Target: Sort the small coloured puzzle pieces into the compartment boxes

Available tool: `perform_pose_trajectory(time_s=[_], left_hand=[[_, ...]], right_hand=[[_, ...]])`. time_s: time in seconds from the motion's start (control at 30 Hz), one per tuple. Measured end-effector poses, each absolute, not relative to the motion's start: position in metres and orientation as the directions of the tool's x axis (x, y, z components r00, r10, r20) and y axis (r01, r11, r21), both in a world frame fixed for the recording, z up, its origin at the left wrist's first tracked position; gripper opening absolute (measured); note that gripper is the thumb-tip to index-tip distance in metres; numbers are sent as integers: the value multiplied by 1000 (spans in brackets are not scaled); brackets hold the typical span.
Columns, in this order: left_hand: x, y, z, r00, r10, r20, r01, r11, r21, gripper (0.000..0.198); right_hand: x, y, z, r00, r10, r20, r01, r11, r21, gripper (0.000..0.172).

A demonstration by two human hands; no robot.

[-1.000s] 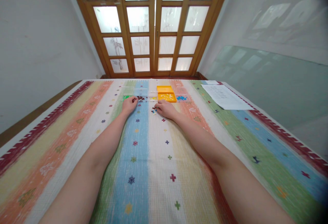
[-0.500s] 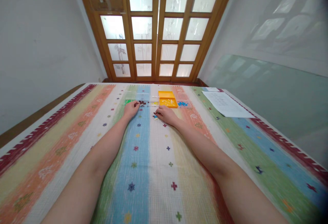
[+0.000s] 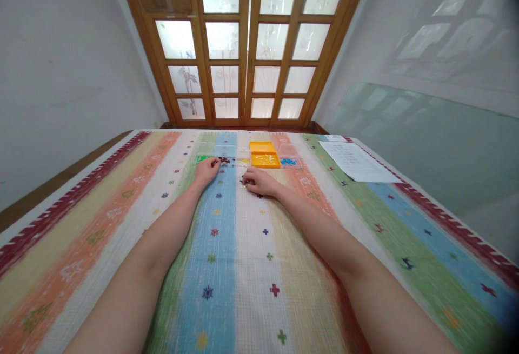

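Note:
My left hand (image 3: pixel 206 171) rests with its fingertips pinched together at the near edge of some small dark brown pieces (image 3: pixel 225 160), which lie in a clear box. Whatever sits between those fingertips is too small to name. To the right and a little nearer, my right hand (image 3: pixel 260 182) is on the tablecloth, its fingers curled together over a few tiny pieces. One dark bit shows at its fingertips; the rest is mostly covered. Green pieces (image 3: pixel 203 158) lie just behind my left hand, and yellow pieces (image 3: pixel 244 161) are in a clear compartment between the hands.
An open orange box (image 3: pixel 265 166) with pale pieces stands behind my right hand. Blue pieces (image 3: pixel 288 162) lie to its right in a clear box. Printed paper (image 3: pixel 360 162) lies at the right on the striped tablecloth (image 3: pixel 217 267). Wooden glazed doors (image 3: pixel 247 73) stand beyond the table.
My right hand has shifted slightly left and its fingers now cover the small blue and pale pieces that showed before. My left hand stays by the brown pieces.

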State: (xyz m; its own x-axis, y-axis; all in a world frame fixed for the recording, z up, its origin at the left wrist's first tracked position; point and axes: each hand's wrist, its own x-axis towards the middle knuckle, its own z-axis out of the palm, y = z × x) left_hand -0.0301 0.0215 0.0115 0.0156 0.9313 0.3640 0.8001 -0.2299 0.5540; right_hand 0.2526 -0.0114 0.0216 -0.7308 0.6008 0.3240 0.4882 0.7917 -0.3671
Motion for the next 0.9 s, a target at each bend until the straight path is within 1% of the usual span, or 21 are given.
perform_pose_trajectory(time_s=[0.2, 0.4, 0.47, 0.53, 0.6, 0.67, 0.73, 0.8, 0.9], left_hand=[[-29, 20, 14, 9, 938, 347, 802, -214, 558, 25], [-29, 20, 13, 15, 936, 352, 798, -223, 560, 26], [-29, 20, 13, 18, 935, 355, 793, -230, 565, 26], [-29, 20, 14, 18, 936, 350, 790, -228, 569, 26], [-29, 20, 14, 15, 940, 341, 791, -220, 571, 27], [-29, 19, 15, 13, 941, 337, 792, -215, 571, 27], [-29, 19, 16, 14, 942, 335, 792, -215, 572, 27], [-29, 18, 16, 17, 942, 335, 794, -216, 568, 28], [-29, 18, 16, 14, 938, 345, 801, -217, 558, 28]], right_hand=[[255, -11, 22, -736, 594, 325, 476, 795, -375, 17], [256, -8, 20, -733, 594, 330, 472, 794, -382, 13], [255, -6, 17, -726, 595, 345, 453, 791, -411, 13], [255, -4, 13, -683, 631, 368, 437, 756, -487, 12], [257, -1, 10, -583, 711, 393, 433, 681, -591, 12], [261, 5, 8, -436, 793, 426, 446, 601, -663, 13], [268, 11, 8, -271, 842, 466, 491, 538, -685, 16], [277, 18, 9, -112, 864, 490, 544, 466, -698, 19], [288, 25, 9, 45, 875, 482, 576, 371, -728, 22]])
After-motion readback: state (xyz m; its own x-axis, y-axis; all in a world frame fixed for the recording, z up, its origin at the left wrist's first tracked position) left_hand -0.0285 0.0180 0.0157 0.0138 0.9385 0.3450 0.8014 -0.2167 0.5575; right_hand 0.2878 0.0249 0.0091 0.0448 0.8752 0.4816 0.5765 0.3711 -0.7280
